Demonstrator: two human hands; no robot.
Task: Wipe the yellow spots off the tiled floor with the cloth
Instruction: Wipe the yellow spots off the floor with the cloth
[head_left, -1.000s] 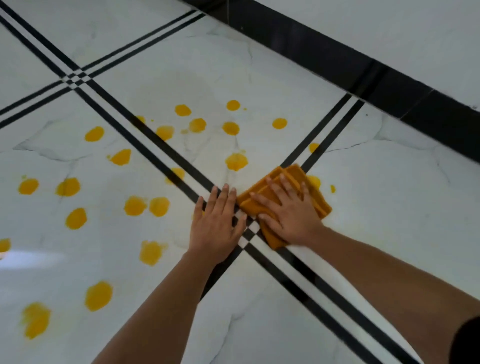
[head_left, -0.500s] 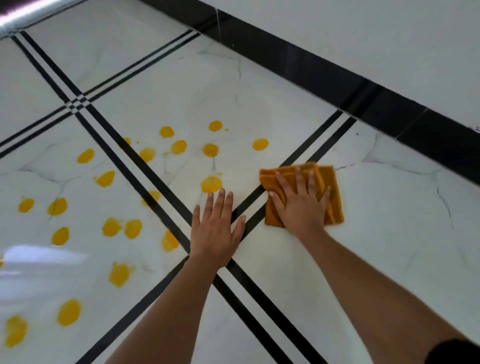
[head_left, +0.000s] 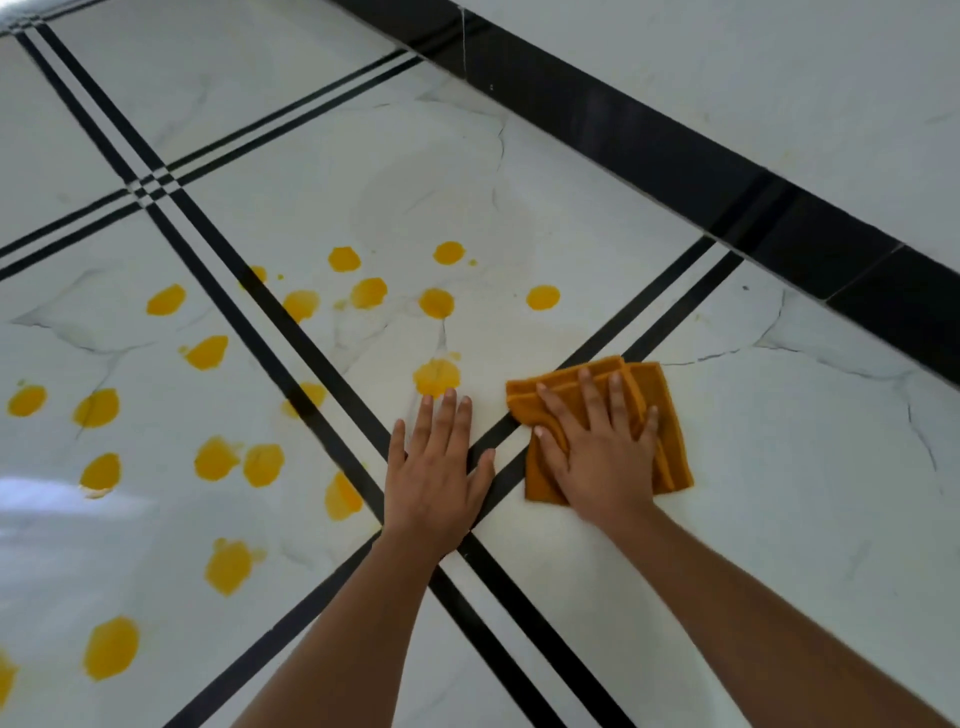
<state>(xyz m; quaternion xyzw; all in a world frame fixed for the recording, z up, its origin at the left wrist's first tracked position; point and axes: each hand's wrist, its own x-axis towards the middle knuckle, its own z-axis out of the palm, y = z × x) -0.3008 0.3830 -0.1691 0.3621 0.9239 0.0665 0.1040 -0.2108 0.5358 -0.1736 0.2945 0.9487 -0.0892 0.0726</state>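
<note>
Head view: the right hand (head_left: 597, 457) lies palm-down on the folded orange cloth (head_left: 662, 400). Its fingers are straight and spread, pressing rather than gripping, and nothing is curled round the fabric. The cloth sits flat on the tiled floor (head_left: 779, 467), on the tile just right of the double black stripe (head_left: 670, 306), its near-left corner touching that stripe. It is roughly square, with the fold edges running away from the person and tilted a little right.

The left hand (head_left: 436, 478) is flat on the floor across the stripe with its fingers straight. It holds nothing, most likely a brace.

Key relation: the nearest spot (head_left: 436, 376) lies left of the cloth and slightly ahead, across the stripe, just past the left fingertips. The left hand is nearer to it but has no cloth, so the next sweep probably goes leftward over the stripe. The other yellow spots (head_left: 239, 462) spread further left and nearer the person. No spots show on the cloth's tile. Black skirting (head_left: 675, 150) runs behind.
</note>
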